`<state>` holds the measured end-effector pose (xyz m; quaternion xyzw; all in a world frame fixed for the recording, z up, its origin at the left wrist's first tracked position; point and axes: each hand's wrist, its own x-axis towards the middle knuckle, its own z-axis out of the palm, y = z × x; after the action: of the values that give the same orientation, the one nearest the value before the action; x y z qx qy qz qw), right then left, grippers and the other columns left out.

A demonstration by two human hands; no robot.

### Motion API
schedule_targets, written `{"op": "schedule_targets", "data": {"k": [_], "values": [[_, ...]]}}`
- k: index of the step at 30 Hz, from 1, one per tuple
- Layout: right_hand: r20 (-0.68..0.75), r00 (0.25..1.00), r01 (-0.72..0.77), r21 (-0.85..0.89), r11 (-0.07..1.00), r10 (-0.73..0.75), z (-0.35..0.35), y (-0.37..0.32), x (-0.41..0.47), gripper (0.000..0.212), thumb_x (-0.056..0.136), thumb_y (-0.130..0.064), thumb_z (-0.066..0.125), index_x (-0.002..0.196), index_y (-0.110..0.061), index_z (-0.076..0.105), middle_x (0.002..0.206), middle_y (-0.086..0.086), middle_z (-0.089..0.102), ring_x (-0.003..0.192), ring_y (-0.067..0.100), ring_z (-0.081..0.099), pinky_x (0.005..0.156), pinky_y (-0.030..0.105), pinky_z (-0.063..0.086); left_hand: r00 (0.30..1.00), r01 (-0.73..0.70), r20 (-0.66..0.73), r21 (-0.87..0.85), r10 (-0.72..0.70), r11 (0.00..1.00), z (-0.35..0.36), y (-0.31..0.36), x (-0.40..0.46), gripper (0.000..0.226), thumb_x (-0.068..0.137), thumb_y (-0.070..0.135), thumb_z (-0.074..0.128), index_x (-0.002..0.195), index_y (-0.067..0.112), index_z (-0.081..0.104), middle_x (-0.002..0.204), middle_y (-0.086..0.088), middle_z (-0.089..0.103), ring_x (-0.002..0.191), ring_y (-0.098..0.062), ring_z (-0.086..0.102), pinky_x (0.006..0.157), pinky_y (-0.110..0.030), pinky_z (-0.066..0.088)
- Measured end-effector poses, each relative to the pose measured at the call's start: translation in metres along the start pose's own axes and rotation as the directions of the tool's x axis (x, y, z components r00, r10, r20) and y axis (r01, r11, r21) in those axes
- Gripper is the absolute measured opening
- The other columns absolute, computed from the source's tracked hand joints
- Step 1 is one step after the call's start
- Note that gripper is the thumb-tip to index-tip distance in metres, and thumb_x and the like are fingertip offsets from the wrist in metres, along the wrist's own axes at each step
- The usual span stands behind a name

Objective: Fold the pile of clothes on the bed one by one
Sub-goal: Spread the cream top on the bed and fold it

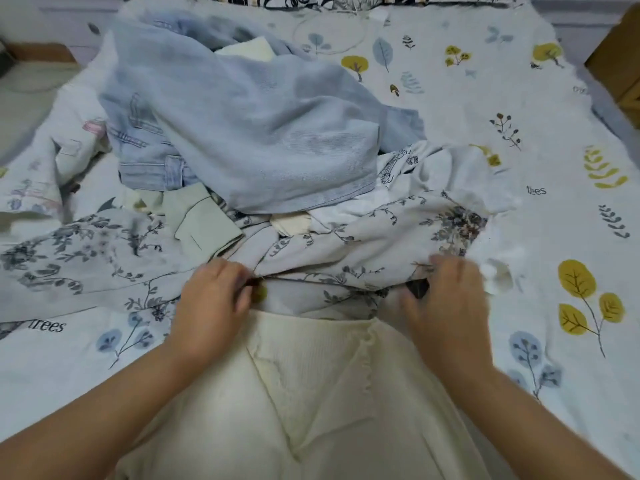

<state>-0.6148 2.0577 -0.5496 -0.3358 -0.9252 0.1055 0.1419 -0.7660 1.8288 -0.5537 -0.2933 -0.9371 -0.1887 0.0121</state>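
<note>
My left hand (211,303) has its fingers curled down onto the edge of the floral garment (346,247), pinching the cloth where it meets the far edge of the cream ribbed garment (311,386). My right hand (446,299) is blurred; its fingers look bent over the same floral edge, with something dark just under the thumb, but I cannot tell for certain whether that grip has closed on the fabric or only rests on it.

What could go wrong, as I judge it: the floral garment runs off to my left across the bed (519,109) and its far part lies tucked under the pile of clothes (242,133). If I lift from here, the weight of the light blue knit (263,126) and the jeans (145,147) on top may drag, so the pile could topple toward me or spill over the cream piece. The pale green piece (204,226) rests on the floral cloth and could ride along with it. An uneven hold, one hand firm and one loose, would twist the garment rather than raise it flat.

The floral garment lies directly under both grips and spreads away from them, mostly to the left and ahead. The rest of the pile sits just beyond my hands, in the middle of the bed. The cream garment lies flat between my forearms, nearest me.
</note>
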Motion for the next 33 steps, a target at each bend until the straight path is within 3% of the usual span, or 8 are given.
{"op": "schedule_targets", "data": {"k": [4,12,15,19,22,26,29,33], "values": [[0.573,0.812,-0.131,-0.006,0.991,0.111,0.019,0.010,-0.045,0.039,0.091,-0.043,0.050,0.121,-0.018,0.052,0.115,0.005,0.052,0.111,0.024,0.049,0.086,0.033,0.043,0.974,0.133,0.154,0.199,-0.166,0.971,0.001,-0.039,-0.037,0.043,0.081,0.032,0.039,0.091,0.000,0.065,0.082,-0.020,0.061,0.073,-0.039,0.059,0.063,-0.044,0.050],[0.687,0.677,-0.596,0.301,0.744,0.264,-0.005,0.022,-0.018,0.044,0.088,-0.034,0.062,0.083,0.009,0.064,0.081,0.023,0.068,0.068,0.023,0.057,0.063,0.030,0.042,0.928,0.277,0.200,0.192,-0.313,0.942,-0.005,-0.046,-0.041,0.036,0.085,0.037,0.062,0.106,0.008,0.056,0.105,-0.011,0.060,0.098,-0.031,0.056,0.077,-0.039,0.044],[0.706,0.655,-0.582,0.243,0.776,0.269,-0.005,0.028,-0.022,0.037,0.088,-0.027,0.062,0.074,0.008,0.061,0.069,0.020,0.062,0.064,0.023,0.054,0.065,0.031,0.043,0.900,0.307,0.243,0.240,-0.363,0.921,-0.001,-0.046,-0.054,0.034,0.091,0.039,0.054,0.103,0.007,0.054,0.099,-0.011,0.058,0.094,-0.031,0.055,0.073,-0.037,0.041],[0.610,0.737,-0.430,0.090,0.898,0.291,-0.003,0.036,-0.022,0.031,0.089,-0.017,0.056,0.060,-0.008,0.051,0.061,0.005,0.052,0.065,0.023,0.049,0.056,0.029,0.031,0.825,0.559,0.260,-0.239,-0.503,0.794,-0.015,-0.052,-0.051,0.019,0.091,0.026,0.057,0.093,0.008,0.063,0.082,-0.006,0.063,0.086,-0.029,0.059,0.069,-0.031,0.037],[0.487,0.812,-0.407,0.074,0.910,0.324,0.000,0.044,-0.015,0.029,0.089,-0.018,0.056,0.060,-0.013,0.051,0.071,0.007,0.059,0.071,0.026,0.051,0.057,0.030,0.033,0.790,0.593,0.255,-0.090,-0.557,0.800,-0.024,-0.066,-0.043,0.028,0.090,0.030,0.059,0.105,0.007,0.065,0.087,-0.009,0.066,0.091,-0.029,0.059,0.080,-0.033,0.041],[0.374,0.861,-0.381,0.028,0.924,0.344,0.017,0.033,-0.025,0.010,0.091,-0.023,0.056,0.087,-0.015,0.059,0.098,0.016,0.064,0.092,0.035,0.056,0.075,0.036,0.042,0.870,0.469,0.093,0.150,-0.485,0.870,-0.015,-0.051,-0.043,0.020,0.087,0.028,0.058,0.095,0.009,0.059,0.084,-0.011,0.061,0.088,-0.033,0.057,0.071,-0.038,0.040],[0.127,0.974,-0.194,0.022,0.981,0.189,0.020,0.012,-0.040,0.040,0.086,-0.016,0.059,0.123,-0.003,0.052,0.120,0.023,0.053,0.109,0.040,0.050,0.087,0.045,0.042,0.972,0.179,-0.179,0.148,-0.152,0.973,-0.002,-0.028,-0.056,0.039,0.077,0.024,0.045,0.106,0.001,0.057,0.107,-0.024,0.056,0.096,-0.039,0.050,0.080,-0.045,0.039],[0.104,0.995,0.019,-0.120,0.993,-0.006,0.033,-0.014,-0.077,0.058,0.084,-0.031,0.057,0.131,0.001,0.047,0.135,0.029,0.046,0.122,0.044,0.047,0.093,0.056,0.042,0.984,-0.178,0.040,0.235,0.174,0.956,0.033,-0.011,-0.082,0.052,0.087,0.035,0.037,0.129,0.005,0.045,0.138,-0.024,0.043,0.128,-0.036,0.034,0.102,-0.049,0.023]]}}
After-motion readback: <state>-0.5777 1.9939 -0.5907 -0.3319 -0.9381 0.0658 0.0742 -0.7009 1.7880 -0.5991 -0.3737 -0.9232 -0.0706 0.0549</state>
